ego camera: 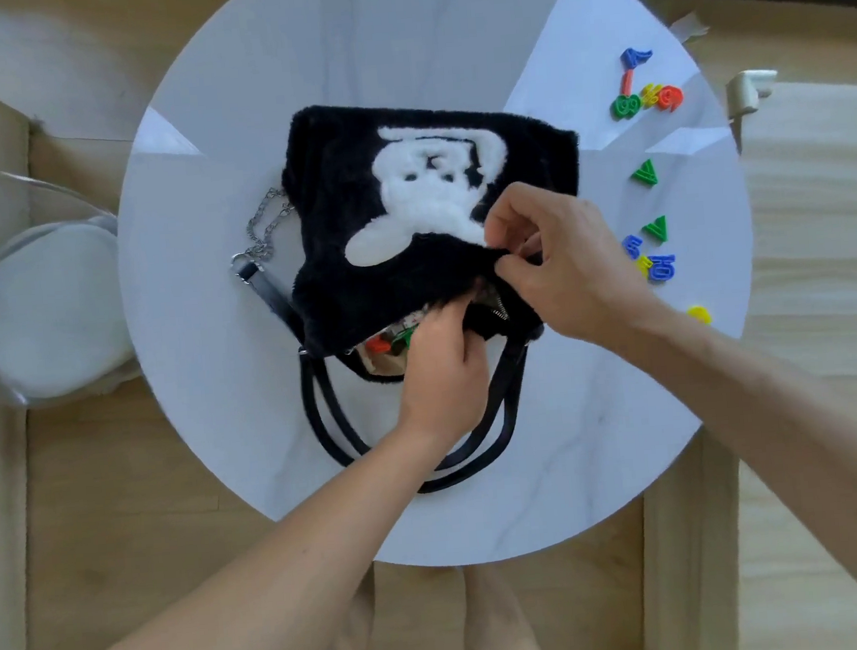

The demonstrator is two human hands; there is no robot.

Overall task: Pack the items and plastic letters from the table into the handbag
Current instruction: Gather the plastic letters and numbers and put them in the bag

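So I've got the fluffy black handbag with the white plush bear figure (407,213) lying flat mid-surface on the round white marble-look surface (206,393), mouth and its two black loop handles (332,424) pointing at 6 o'clock, long axis running 12 to 6. Inside the opening I can make out a red plastic letter (378,345) and a green one (407,335), plus something pale I can't identify. My left hand (444,359) has its fingers tucked into the mouth; what it's grasping, I can't tell. My right hand (559,258) is pinching the upper fuzzy rim. Still out at 2 to 3 o'clock: roughly ten loose coloured plastic letters (646,87), including two green triangular ones (644,173). A silver chain strap (265,225) trails at 9 o'clock.
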